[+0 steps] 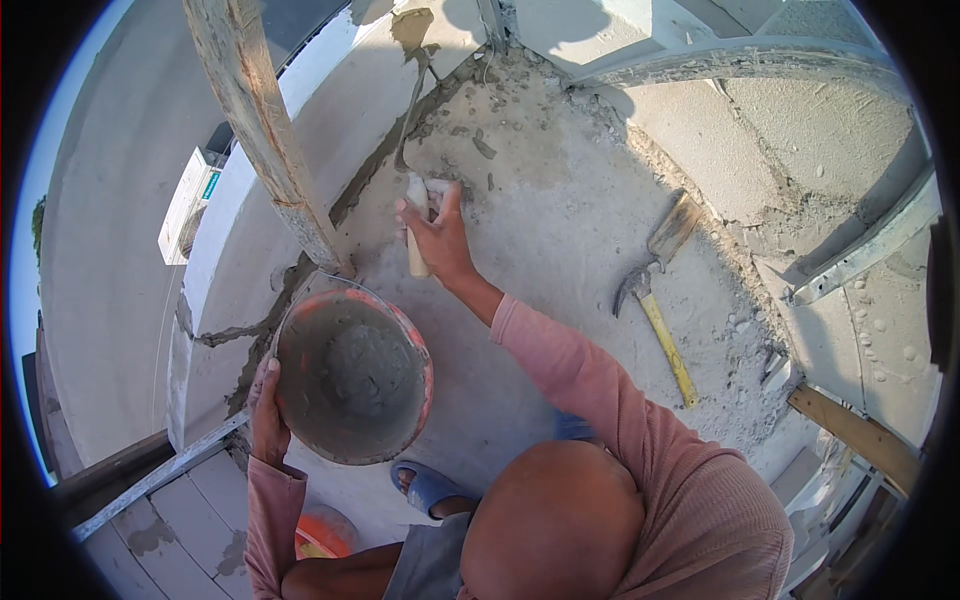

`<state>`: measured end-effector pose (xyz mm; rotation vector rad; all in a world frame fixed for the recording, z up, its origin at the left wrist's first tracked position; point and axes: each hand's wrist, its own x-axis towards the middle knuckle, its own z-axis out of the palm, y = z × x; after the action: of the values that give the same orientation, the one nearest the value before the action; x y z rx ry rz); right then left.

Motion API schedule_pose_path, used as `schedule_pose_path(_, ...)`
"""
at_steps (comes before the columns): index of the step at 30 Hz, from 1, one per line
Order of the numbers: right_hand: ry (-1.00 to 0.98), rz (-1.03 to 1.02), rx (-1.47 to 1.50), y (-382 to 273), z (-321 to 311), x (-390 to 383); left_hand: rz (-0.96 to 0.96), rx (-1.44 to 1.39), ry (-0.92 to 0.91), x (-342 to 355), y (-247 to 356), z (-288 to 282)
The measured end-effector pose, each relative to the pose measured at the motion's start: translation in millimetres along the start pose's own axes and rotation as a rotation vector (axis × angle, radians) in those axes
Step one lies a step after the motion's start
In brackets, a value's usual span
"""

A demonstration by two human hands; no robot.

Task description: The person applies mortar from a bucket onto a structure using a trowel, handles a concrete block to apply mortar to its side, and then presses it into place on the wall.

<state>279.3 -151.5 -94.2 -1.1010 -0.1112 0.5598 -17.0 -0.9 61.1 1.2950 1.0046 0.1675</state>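
Observation:
My right hand [440, 238] is wrapped round the pale wooden handle of a trowel [418, 258]. The trowel's thin, mortar-smeared metal part reaches away from me along the foot of the low wall, seen nearly edge-on. At the left, my left hand [268, 412] grips the rim of an orange-red bucket [424, 350]. Wet grey mortar [365, 365] lies inside the bucket and coats its inner walls. A damp mortar patch [412, 32] shows on the wall beyond the trowel.
A wooden post [250, 120] stands just beyond the bucket. On the dusty floor at right lie a yellow-handled hammer [668, 345] and a flat brownish piece [675, 227] touching its head. Another orange container [325, 535] sits near my leg. A wooden plank [855, 435] lies at far right.

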Motion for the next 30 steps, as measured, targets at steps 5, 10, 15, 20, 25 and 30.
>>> schedule_pose_path(5, 0.059, 0.119, 0.511, -29, 20, 24, 0.009, 0.019, -0.005, 0, -3, 2)
schedule_pose_path(10, 0.000, 0.041, 0.561, -49, 50, 29, 0.004, 0.015, 0.001, -2, -5, -1)
schedule_pose_path(15, -0.070, -0.031, 0.572, -74, 63, 29, 0.006, 0.003, -0.005, -2, -4, 0)
schedule_pose_path(20, -0.118, -0.087, 0.517, -89, 62, 26, 0.001, -0.001, 0.003, -2, -2, 5)
schedule_pose_path(25, -0.162, -0.070, 0.560, -85, 58, 20, 0.016, 0.025, -0.007, -2, -1, 3)
schedule_pose_path(30, -0.205, 0.003, 0.697, -64, 37, -1, 0.013, 0.021, 0.012, 1, -4, 2)
